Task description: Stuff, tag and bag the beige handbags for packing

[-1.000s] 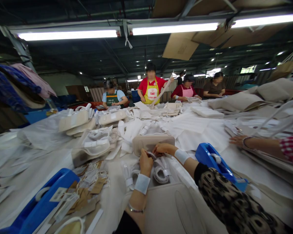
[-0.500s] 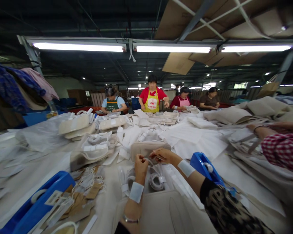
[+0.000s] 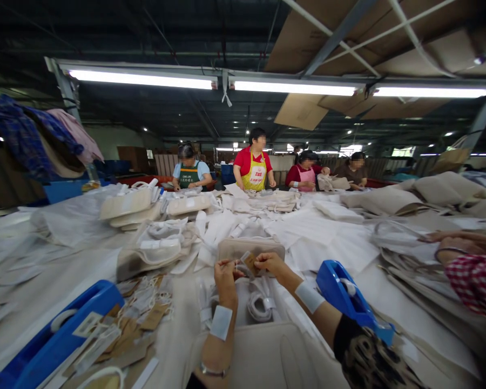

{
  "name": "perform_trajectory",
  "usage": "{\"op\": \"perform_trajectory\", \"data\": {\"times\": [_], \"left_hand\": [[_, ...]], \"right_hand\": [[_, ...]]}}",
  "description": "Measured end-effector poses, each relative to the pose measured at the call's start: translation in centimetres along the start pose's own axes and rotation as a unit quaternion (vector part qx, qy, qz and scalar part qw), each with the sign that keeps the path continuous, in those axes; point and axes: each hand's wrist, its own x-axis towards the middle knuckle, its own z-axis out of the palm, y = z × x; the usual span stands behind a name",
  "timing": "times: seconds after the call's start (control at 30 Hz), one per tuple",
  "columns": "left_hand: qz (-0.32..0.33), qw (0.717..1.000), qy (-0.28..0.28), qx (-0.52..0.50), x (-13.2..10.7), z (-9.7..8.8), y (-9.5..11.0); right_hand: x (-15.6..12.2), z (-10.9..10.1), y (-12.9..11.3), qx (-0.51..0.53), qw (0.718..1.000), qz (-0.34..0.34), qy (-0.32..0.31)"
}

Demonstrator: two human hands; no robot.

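A brown and clear hang tag point(image 3: 249, 262) is pinched at its right edge by my right hand point(image 3: 272, 263). My left hand point(image 3: 225, 276) is closed in a pinch just left of the tag, where a thin white string shows at the fingertips. Both hands are over a beige bag point(image 3: 267, 346) that lies open before me. Inside the bag is a coiled beige strap point(image 3: 261, 306) bound with a white wrap. Behind my fingers rises the bag's far panel point(image 3: 230, 248).
Blue tape dispensers point(image 3: 71, 329) point(image 3: 346, 292) stand to the left and right. A pile of hang tags point(image 3: 146, 319) lies beside the left one. Stacked beige bags point(image 3: 129, 205) and white sheets point(image 3: 328, 237) spread ahead. A co-worker's checked sleeve point(image 3: 476, 281) reaches in at right.
The hang tag has turned up into view between my hands. My fingers have drawn slightly apart. The co-worker's arm at right has shifted outward, and the person in yellow has turned aside.
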Motion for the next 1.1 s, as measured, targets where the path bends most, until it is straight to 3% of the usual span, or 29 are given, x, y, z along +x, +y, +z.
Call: {"op": "perform_trajectory", "data": {"times": [0.13, 0.3, 0.37, 0.5, 0.67, 0.83, 1.0, 1.1], "left_hand": [[0.02, 0.999, -0.009, 0.04, -0.1, 0.1, 0.1], [0.104, 0.984, -0.055, 0.136, -1.1, 0.6, 1.0], [0.155, 0.969, -0.044, 0.185, -1.4, 0.7, 1.4], [0.238, 0.915, -0.005, 0.327, -1.2, 0.5, 1.4], [0.226, 0.912, -0.089, 0.331, -0.6, 0.4, 0.6], [0.201, 0.919, -0.118, 0.317, -0.3, 0.3, 0.2], [0.192, 0.887, -0.204, 0.367, -0.2, 0.6, -0.7], [0.182, 0.869, -0.225, 0.401, -0.3, 0.8, -0.7]], "right_hand": [[0.3, 0.7, -0.6, -0.093, 0.996, -0.01, -0.002], [0.6, 1.6, -1.9, -0.165, 0.985, -0.041, -0.014], [0.4, 1.9, -2.2, -0.168, 0.984, -0.057, -0.024], [-0.5, 1.7, -2.5, -0.14, 0.986, -0.081, -0.032], [-1.7, 0.8, -3.2, -0.096, 0.986, -0.139, -0.012], [-3.2, 0.6, -3.9, -0.068, 0.979, -0.178, 0.079], [-4.4, 0.6, -3.2, -0.044, 0.974, -0.155, 0.156], [-4.5, 0.3, -2.4, -0.063, 0.971, -0.12, 0.197]]}}
